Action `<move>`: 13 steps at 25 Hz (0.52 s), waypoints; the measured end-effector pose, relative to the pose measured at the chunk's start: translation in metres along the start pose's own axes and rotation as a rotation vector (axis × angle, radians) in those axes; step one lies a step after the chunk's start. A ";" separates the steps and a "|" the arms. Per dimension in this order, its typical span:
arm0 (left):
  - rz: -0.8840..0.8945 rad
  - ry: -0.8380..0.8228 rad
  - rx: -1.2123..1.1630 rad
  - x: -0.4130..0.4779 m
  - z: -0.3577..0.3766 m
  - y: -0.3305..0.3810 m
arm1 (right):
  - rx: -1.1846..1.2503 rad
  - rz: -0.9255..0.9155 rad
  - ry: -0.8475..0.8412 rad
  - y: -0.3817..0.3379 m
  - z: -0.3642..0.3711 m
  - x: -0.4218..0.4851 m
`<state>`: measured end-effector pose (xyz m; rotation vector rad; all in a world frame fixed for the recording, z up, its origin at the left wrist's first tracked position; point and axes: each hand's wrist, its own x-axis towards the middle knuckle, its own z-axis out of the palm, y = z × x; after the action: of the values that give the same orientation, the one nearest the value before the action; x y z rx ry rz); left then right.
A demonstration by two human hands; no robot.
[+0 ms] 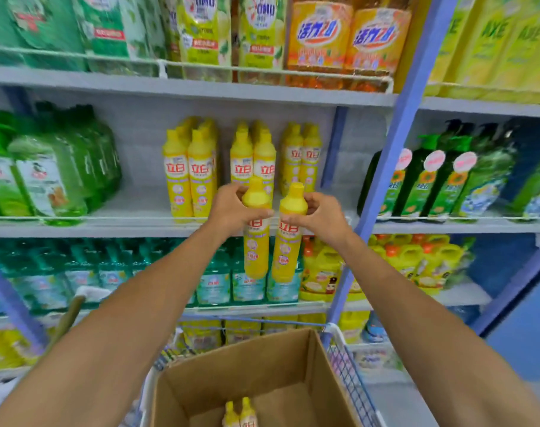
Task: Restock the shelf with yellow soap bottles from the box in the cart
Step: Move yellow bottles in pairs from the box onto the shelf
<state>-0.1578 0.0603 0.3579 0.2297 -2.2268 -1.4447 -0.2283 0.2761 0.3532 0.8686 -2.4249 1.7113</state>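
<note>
My left hand (231,211) grips one yellow soap bottle (256,245) near its shoulder. My right hand (321,215) grips a second yellow soap bottle (288,241) the same way. Both bottles hang upright, side by side, just in front of the middle shelf's edge (133,224). Several matching yellow bottles (241,167) stand in rows on that shelf behind them. Below, the open cardboard box (262,365) sits in the cart (348,365), and two yellow bottles (239,414) show at its bottom.
Green refill bags (46,177) fill the shelf's left part. A blue upright post (395,155) bounds it on the right, with dark green bottles (428,183) beyond. Teal bottles (216,282) and orange-capped yellow jugs (321,272) stand on the shelf below. Bare shelf lies between the green bags and yellow rows.
</note>
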 end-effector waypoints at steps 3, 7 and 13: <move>-0.007 0.035 -0.012 0.028 0.016 0.021 | 0.020 -0.025 -0.014 -0.010 -0.030 0.020; -0.001 0.078 0.000 0.059 0.046 0.059 | 0.034 -0.043 -0.034 -0.010 -0.073 0.056; 0.017 0.173 0.121 0.110 0.090 0.097 | 0.086 -0.118 -0.029 -0.002 -0.123 0.124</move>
<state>-0.2852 0.1334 0.4477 0.3606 -2.1715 -1.2330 -0.3651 0.3332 0.4455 1.0321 -2.2811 1.7841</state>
